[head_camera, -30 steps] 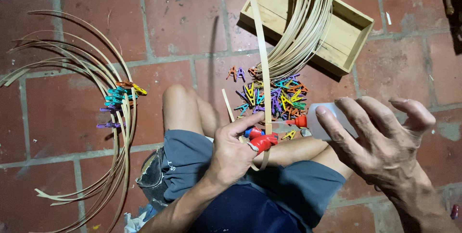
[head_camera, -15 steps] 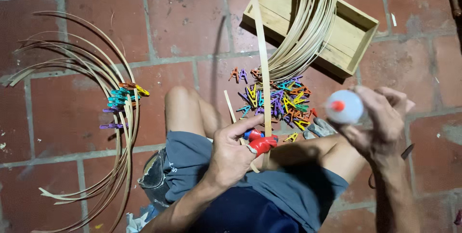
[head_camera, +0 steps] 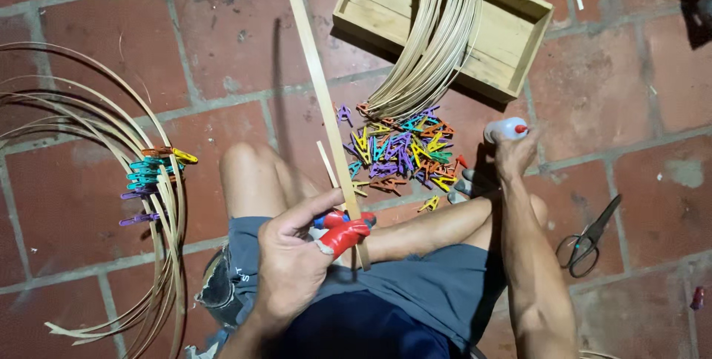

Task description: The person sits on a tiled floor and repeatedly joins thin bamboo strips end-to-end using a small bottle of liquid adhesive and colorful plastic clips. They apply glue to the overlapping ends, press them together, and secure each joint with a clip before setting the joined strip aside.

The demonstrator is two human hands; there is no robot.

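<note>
Floor [head_camera: 623, 92]: red brick tiles with pale joints are seen under everything; the person is seated on it with bare legs folded.
Wooden tray [head_camera: 512, 40]: set near the far edge of the floor, right of centre, open side up.
Bundle of thin strips [head_camera: 437, 33]: laid across the wooden tray, its near end fanned down onto the floor.
Coiled strips [head_camera: 159, 203]: heaped in loops at the left edge of the floor, with a few coloured clips fastened on.
Long flat strip [head_camera: 319, 84]: held upright and slightly tilted, run from the far edge down to the lap.
Pile of coloured clips [head_camera: 397, 151]: scattered just beyond the knees, touching the bundle's near end.
Scissors [head_camera: 589, 236]: left lying on the floor at the right, well apart from the clips.
Left hand [head_camera: 297, 262]: curled over the lap, a red clip [head_camera: 343, 236] pinched between thumb and fingers against the long flat strip.
Right hand [head_camera: 513, 155]: closed around a small white bottle [head_camera: 504, 130] with a red cap, held over the floor beside the clip pile.
</note>
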